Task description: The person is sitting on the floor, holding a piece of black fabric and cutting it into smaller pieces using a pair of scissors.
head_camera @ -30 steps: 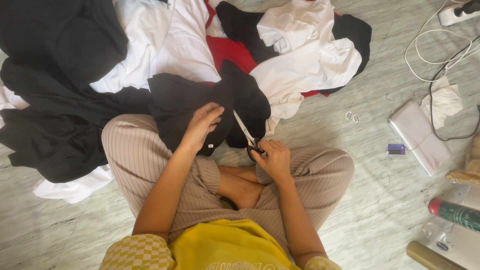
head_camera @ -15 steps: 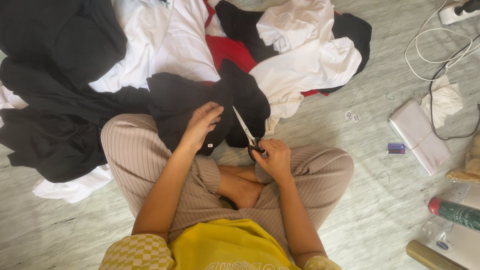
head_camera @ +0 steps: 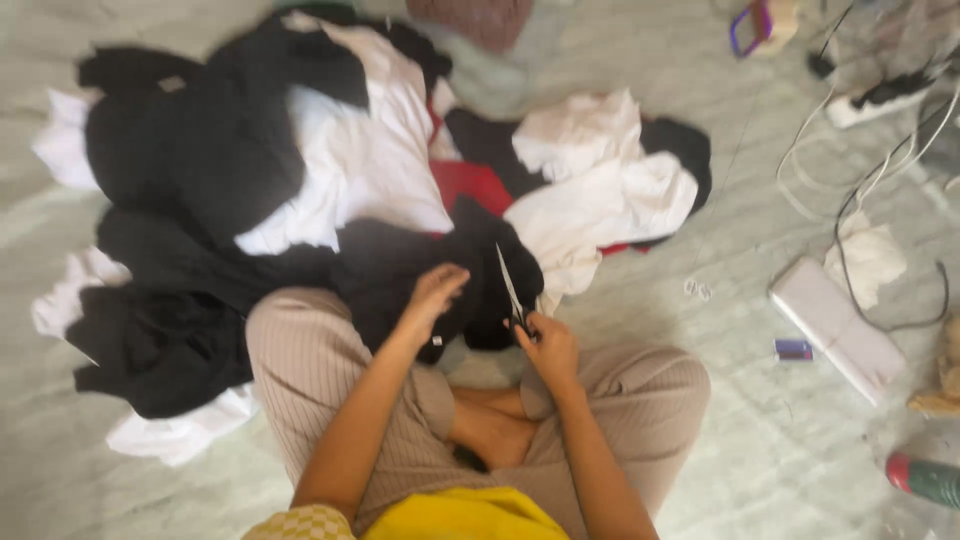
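Right hand (head_camera: 548, 345) is closed around the handles of the scissors (head_camera: 510, 287), fingers through or over the loops (blurred, cannot tell which). Held low, just above the right knee, probably so the wrist stays steady while the blades work.

Scissors: the long axis runs from the hand up and slightly left in the head view, tip pointing away from the body toward the clothes pile. The blades look nearly shut, lying against the edge of the black cloth (head_camera: 440, 290); whether cloth is between them is not resolved.

Left hand (head_camera: 432, 297) pinches the black cloth, fingers curled on a fold just left of the blades. This grip seems to keep the fabric taut and lifted off the lap, presenting an edge to the scissors. Hands are near each other, not touching.

The black cloth drapes over the left knee and runs forward into the pile (head_camera: 330, 170) of black, white and red garments on the floor.

Person sits cross-legged, striped trousers, yellow top.

Well apart to the right: white flat box (head_camera: 835, 325), small blue item (head_camera: 793, 349), cables (head_camera: 880, 190), green bottle (head_camera: 925, 478) at the frame edge.
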